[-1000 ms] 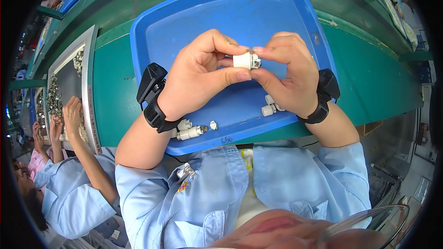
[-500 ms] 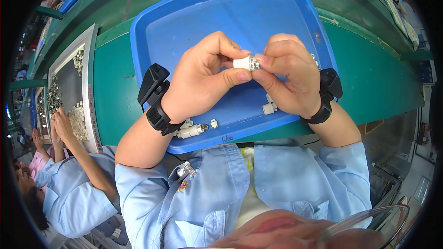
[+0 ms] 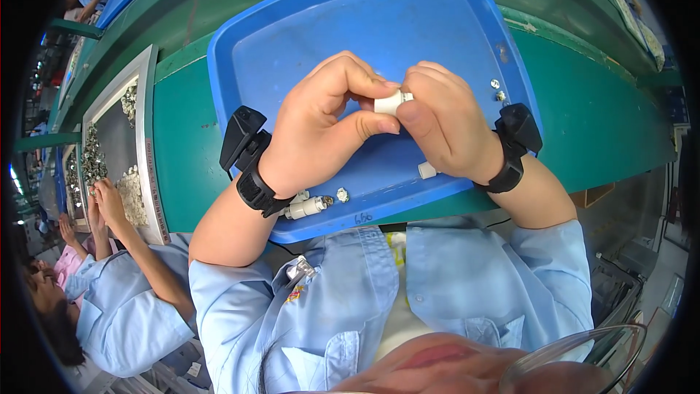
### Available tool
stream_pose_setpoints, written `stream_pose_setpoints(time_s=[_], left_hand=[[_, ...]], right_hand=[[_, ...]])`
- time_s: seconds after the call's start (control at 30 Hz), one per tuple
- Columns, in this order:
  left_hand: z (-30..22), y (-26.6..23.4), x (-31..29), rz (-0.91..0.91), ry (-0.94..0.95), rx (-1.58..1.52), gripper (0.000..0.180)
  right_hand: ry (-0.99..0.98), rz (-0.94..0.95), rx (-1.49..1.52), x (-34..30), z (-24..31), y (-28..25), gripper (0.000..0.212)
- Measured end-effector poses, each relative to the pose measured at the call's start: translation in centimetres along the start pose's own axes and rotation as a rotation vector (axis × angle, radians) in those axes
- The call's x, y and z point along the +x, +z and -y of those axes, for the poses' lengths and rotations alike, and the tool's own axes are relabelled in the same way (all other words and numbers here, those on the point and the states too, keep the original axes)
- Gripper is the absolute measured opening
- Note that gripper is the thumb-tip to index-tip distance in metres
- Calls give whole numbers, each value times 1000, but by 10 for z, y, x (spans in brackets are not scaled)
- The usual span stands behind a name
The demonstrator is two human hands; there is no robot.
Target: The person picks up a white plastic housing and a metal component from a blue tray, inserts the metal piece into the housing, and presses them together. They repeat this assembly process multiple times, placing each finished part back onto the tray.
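Note:
Over the blue tray point(image 3: 222, 66), a small white cylindrical part point(image 3: 388, 104) is held level between my two hands. My left hand point(image 3: 313, 131) pinches its body between thumb and fingers. The fingers of my right hand point(image 3: 452, 120) close round its metal end, which they mostly hide. Similar white cylinders point(image 3: 306, 208) lie in the tray's near left corner, with a small silvery-white piece point(image 3: 342, 195) beside them. Another white cylinder point(image 3: 426, 170) rests below my right hand, partly covered by it. Small metal pieces point(image 3: 498, 95) sit near the tray's right wall.
The tray stands on a green bench point(image 3: 583, 109). To the left is a grey-framed tray point(image 3: 149, 146) holding heaps of metal bits and white bits. A co-worker's hand point(image 3: 109, 204) reaches into it. A green rail point(image 3: 51, 142) runs beyond.
My right hand has turned and its fingers have curled further over the metal end, covering it. The small metal pieces by the right wall have come into view.

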State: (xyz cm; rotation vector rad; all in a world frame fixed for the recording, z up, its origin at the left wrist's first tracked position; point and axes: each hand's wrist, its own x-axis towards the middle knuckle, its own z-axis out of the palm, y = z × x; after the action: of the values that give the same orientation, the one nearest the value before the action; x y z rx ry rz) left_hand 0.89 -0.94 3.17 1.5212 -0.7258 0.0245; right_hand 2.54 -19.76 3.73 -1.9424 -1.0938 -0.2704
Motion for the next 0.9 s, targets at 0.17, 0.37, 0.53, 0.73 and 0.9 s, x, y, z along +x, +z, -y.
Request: stream_pose_setpoints(time_s=[0.17,0.37,0.53,0.73,0.9], left_hand=[[0,7,-1,-9,-100,-313,23],[-2,7,-1,3,-158,-414,23],[-2,5,-4,28,-156,-423,23],[-6,5,2,21,15,69,17],[-9,12,0,-25,-106,102,20]], right_hand=[[-57,-21,27,-1,2,-3,29],[-107,-7,74,-2,-4,-2,28],[-148,2,80,-2,-5,-1,29],[-152,-15,-70,-2,-7,-2,30],[-158,43,-235,1,5,-2,29]])
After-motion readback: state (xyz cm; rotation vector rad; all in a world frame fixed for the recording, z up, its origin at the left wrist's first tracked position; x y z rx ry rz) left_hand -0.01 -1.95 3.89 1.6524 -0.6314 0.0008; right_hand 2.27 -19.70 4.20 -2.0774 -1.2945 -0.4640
